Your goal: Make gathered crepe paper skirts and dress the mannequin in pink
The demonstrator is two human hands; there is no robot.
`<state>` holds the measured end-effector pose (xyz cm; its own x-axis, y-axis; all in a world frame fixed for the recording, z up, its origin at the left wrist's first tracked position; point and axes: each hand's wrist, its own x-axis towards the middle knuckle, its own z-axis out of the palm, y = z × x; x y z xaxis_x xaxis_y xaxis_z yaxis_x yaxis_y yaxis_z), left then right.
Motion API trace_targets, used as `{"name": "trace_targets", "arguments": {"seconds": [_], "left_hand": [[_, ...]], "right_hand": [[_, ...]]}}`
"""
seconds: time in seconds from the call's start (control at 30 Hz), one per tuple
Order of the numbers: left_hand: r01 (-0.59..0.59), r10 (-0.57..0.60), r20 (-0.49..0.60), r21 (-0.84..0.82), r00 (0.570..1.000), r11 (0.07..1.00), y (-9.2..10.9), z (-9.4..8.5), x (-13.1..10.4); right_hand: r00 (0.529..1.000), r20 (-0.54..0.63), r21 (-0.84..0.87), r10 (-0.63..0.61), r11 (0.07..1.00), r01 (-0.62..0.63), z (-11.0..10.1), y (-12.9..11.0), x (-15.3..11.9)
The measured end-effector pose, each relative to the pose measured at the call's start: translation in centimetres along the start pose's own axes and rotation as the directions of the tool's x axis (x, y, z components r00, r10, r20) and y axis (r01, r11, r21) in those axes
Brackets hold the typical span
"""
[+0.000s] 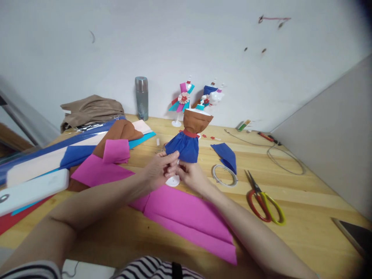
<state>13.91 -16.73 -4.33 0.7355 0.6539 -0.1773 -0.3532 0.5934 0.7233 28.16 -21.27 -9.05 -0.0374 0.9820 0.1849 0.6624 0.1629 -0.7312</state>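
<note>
A small doll dress form stands tilted before me, its round white base (173, 181) showing between my wrists. It wears a brown crepe-paper top (195, 122), a red waistband (190, 134) and a gathered blue skirt (186, 147). My left hand (159, 169) pinches the left side of the skirt's hem, thumb on top. My right hand (190, 175) is closed just under the hem, by the stand's pole; its fingertips are partly hidden. Beneath both forearms lies a folded sheet of pink crepe paper (188, 217).
Scissors (258, 193), a tape roll (215, 174) and a blue paper scrap (228, 155) lie on the right. Other dressed forms (183, 99) stand against the wall beside a flask (142, 99). Coloured paper sheets (87, 141) and a white device (35, 190) are on the left.
</note>
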Motion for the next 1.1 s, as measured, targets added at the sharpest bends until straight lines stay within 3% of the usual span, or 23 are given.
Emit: {"name": "trace_targets", "arguments": {"seconds": [0.23,0.4,0.6,0.77,0.87,0.97,1.1], "left_hand": [[-0.017,0.020,-0.034,0.088,0.999,0.996,0.1,-0.3,0.4],[-0.050,0.050,0.002,0.136,0.999,0.990,0.4,-0.3,0.3],[-0.068,0.076,-0.022,0.242,0.997,0.968,0.6,-0.2,0.1],[-0.004,0.060,-0.172,0.307,0.983,0.952,0.5,-0.4,0.4],[0.031,0.034,-0.186,0.337,0.982,0.941,0.5,-0.6,0.6],[-0.006,0.081,-0.172,0.399,0.982,0.917,0.4,-0.7,0.9],[-0.139,0.211,-0.106,0.463,0.972,0.875,0.0,-0.8,1.3]], "right_hand": [[0.999,-0.026,0.051,0.029,0.998,-0.027,-0.4,0.1,0.3],[0.998,0.060,0.194,0.035,0.980,-0.046,-0.4,-0.5,0.0],[0.974,0.216,0.547,0.070,0.817,-0.180,-0.6,-1.7,-0.3],[0.962,0.242,0.629,0.130,0.733,-0.257,-0.6,-1.6,-0.2],[0.966,0.214,0.622,0.147,0.742,-0.250,-0.9,-1.2,-0.1],[0.981,0.172,0.529,0.094,0.831,-0.172,-0.9,-0.9,-0.1],[0.999,0.045,0.102,-0.012,0.995,0.007,-0.8,-0.7,0.0]]}}
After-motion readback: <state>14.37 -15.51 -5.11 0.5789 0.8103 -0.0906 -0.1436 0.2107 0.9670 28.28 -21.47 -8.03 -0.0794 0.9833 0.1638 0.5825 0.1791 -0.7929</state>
